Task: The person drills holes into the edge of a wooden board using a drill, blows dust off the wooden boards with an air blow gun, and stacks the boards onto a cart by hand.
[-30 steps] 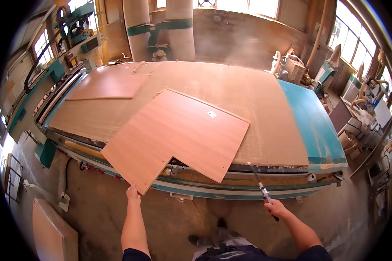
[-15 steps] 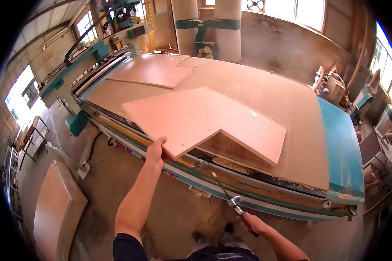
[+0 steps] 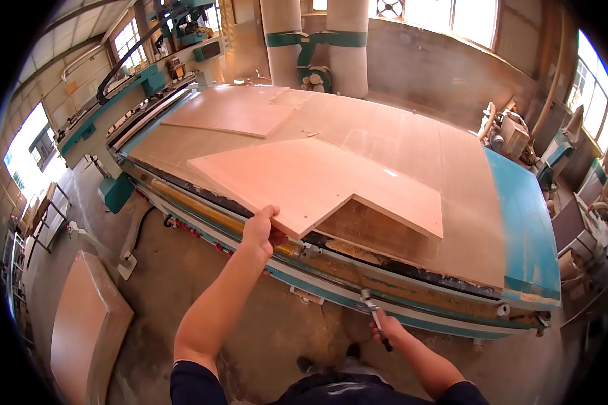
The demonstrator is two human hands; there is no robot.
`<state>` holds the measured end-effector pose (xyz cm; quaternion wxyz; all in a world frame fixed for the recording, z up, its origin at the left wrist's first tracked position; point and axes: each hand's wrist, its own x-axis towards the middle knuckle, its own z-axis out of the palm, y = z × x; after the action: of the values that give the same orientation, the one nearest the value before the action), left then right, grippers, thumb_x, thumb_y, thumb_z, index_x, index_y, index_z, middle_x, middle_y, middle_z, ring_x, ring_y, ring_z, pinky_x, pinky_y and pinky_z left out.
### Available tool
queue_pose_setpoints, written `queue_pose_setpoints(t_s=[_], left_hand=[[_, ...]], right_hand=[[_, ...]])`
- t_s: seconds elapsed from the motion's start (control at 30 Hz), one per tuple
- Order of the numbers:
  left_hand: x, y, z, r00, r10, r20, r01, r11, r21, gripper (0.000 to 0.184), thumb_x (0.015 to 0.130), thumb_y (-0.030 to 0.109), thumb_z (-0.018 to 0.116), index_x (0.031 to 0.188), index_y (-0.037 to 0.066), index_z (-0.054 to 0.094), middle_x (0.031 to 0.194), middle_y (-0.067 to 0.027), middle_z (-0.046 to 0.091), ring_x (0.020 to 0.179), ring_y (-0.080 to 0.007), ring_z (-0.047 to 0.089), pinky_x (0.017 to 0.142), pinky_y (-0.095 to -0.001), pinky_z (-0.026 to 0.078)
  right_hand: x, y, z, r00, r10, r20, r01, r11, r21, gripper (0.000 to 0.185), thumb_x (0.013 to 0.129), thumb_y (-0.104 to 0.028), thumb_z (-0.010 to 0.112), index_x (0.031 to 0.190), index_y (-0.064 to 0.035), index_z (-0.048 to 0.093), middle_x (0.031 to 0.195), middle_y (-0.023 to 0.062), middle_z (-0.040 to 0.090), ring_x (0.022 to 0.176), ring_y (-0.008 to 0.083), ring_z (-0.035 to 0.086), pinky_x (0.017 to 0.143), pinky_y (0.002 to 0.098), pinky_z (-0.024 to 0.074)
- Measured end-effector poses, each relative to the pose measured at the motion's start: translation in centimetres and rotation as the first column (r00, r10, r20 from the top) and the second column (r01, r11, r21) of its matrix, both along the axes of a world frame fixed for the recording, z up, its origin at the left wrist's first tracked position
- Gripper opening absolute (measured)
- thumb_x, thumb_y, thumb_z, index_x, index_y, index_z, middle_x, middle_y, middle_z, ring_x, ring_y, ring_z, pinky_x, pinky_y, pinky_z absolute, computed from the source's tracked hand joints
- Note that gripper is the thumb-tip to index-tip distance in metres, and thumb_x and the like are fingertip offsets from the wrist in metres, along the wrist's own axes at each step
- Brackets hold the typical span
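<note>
My left hand (image 3: 259, 231) grips the near edge of an L-shaped wooden panel (image 3: 304, 179), thumb on top and fingers underneath. The panel is tilted, its near side raised above the machine bed (image 3: 463, 223). Small holes show near its edges, and a white label lies on its face. Below and to the right, my right hand (image 3: 389, 329) is closed around a silver air blow gun (image 3: 373, 310) with a dark lower end. That tool is held in front of the bed's near side, apart from the panel.
Another cut panel (image 3: 230, 111) lies at the bed's far left. A blue section (image 3: 520, 223) forms the right end. Stacked panels (image 3: 81, 331) stand on the floor at left. The machine gantry (image 3: 148, 84) is behind left; dust bags (image 3: 348, 61) stand at the back.
My left hand has moved right and slightly up along with the panel's near corner, and the panel's tilt has shifted. My right hand has turned the blow gun and raised it slightly.
</note>
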<state>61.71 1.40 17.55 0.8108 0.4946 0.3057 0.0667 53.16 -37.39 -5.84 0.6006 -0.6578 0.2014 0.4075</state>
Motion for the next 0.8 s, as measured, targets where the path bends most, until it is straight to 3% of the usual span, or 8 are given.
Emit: queue_pose_setpoints(t_s=[0.07, 0.23, 0.3, 0.4, 0.5, 0.63, 0.73, 0.8], left_hand=[[-1.4, 0.3, -1.9, 1.0, -0.008, -0.017, 0.007, 0.999, -0.053, 0.028, 0.086, 0.027, 0.062, 0.098, 0.002, 0.061, 0.081, -0.0118, 0.065, 0.058, -0.0227, 0.064, 0.049, -0.0376, 0.055], [-4.1, -0.2, -7.0, 0.998, -0.05, -0.032, 0.044, 0.984, -0.17, 0.028, 0.087, 0.025, 0.061, 0.1, 0.0, 0.06, 0.085, -0.0144, 0.067, 0.06, -0.0243, 0.066, 0.051, -0.0386, 0.056], [-5.3, -1.6, -7.6, 0.997, -0.057, -0.044, 0.046, 0.975, -0.218, 0.028, 0.089, 0.026, 0.061, 0.099, 0.0, 0.061, 0.084, -0.0144, 0.067, 0.064, -0.0256, 0.067, 0.055, -0.0399, 0.057], [-6.5, -4.0, -9.6, 0.996, -0.089, -0.032, 0.074, 0.944, -0.321, 0.028, 0.09, 0.027, 0.061, 0.099, 0.001, 0.062, 0.083, -0.0141, 0.068, 0.067, -0.0264, 0.067, 0.058, -0.0413, 0.057], [-7.4, -5.3, -12.7, 0.991, -0.13, -0.038, 0.11, 0.934, -0.339, 0.028, 0.091, 0.027, 0.06, 0.1, 0.001, 0.061, 0.083, -0.014, 0.068, 0.07, -0.0267, 0.068, 0.062, -0.0423, 0.057], [-8.9, -5.8, -17.4, 0.989, -0.136, -0.057, 0.105, 0.924, -0.368, 0.027, 0.092, 0.027, 0.058, 0.103, 0.003, 0.061, 0.085, -0.0137, 0.068, 0.071, -0.0266, 0.068, 0.064, -0.0416, 0.058], [-10.8, -5.6, -21.5, 0.987, -0.129, -0.091, 0.083, 0.913, -0.399, 0.027, 0.093, 0.026, 0.058, 0.104, 0.002, 0.061, 0.087, -0.0142, 0.069, 0.073, -0.0274, 0.069, 0.065, -0.0418, 0.059], [-12.2, -5.5, -24.1, 0.99, -0.119, -0.081, 0.075, 0.907, -0.414, 0.026, 0.094, 0.025, 0.057, 0.105, 0.002, 0.061, 0.089, -0.0143, 0.069, 0.075, -0.0282, 0.069, 0.066, -0.0425, 0.059]], right_hand=[[-0.7, -5.6, -2.2, 0.968, -0.249, -0.033, 0.249, 0.968, 0.0, 0.063, 0.092, -0.067, 0.041, 0.082, -0.0063, 0.054, 0.059, 0.0028, 0.046, 0.045, 0.0173, 0.047, 0.042, 0.0336, 0.0406], [-4.6, -14.2, -0.8, 0.815, -0.576, 0.066, 0.58, 0.807, -0.113, 0.06, 0.094, -0.066, 0.035, 0.081, -0.009, 0.05, 0.057, 0.001, 0.041, 0.045, 0.0171, 0.044, 0.043, 0.0348, 0.0391], [-5.7, -11.5, 1.1, 0.862, -0.498, 0.095, 0.507, 0.842, -0.185, 0.059, 0.095, -0.065, 0.035, 0.083, -0.009, 0.051, 0.056, 0.0004, 0.041, 0.045, 0.017, 0.044, 0.043, 0.0347, 0.039], [-7.2, -3.1, 4.5, 0.986, -0.118, 0.12, 0.146, 0.952, -0.268, 0.058, 0.095, -0.063, 0.039, 0.081, -0.0094, 0.056, 0.06, 0.0011, 0.048, 0.046, 0.016, 0.047, 0.044, 0.0326, 0.0402], [-5.9, -0.5, 3.3, 0.983, -0.149, 0.107, 0.165, 0.973, -0.163, 0.058, 0.095, -0.063, 0.039, 0.082, -0.0091, 0.056, 0.06, 0.0012, 0.048, 0.047, 0.016, 0.048, 0.045, 0.0322, 0.0404], [-5.0, -6.8, -2.4, 0.827, -0.559, 0.054, 0.562, 0.824, -0.072, 0.059, 0.093, -0.066, 0.039, 0.082, -0.0098, 0.055, 0.061, 0.0011, 0.049, 0.048, 0.015, 0.048, 0.045, 0.0329, 0.0404], [-7.4, -8.7, 0.8, 0.922, -0.375, 0.094, 0.386, 0.882, -0.27, 0.059, 0.093, -0.067, 0.038, 0.081, -0.011, 0.053, 0.059, 0.0006, 0.046, 0.046, 0.0154, 0.046, 0.044, 0.0339, 0.0396], [-7.3, -14.2, -1.8, 0.699, -0.704, 0.127, 0.715, 0.692, -0.103, 0.059, 0.092, -0.069, 0.036, 0.076, -0.0127, 0.047, 0.054, -0.0001, 0.04, 0.042, 0.0156, 0.041, 0.042, 0.0338, 0.0368]])
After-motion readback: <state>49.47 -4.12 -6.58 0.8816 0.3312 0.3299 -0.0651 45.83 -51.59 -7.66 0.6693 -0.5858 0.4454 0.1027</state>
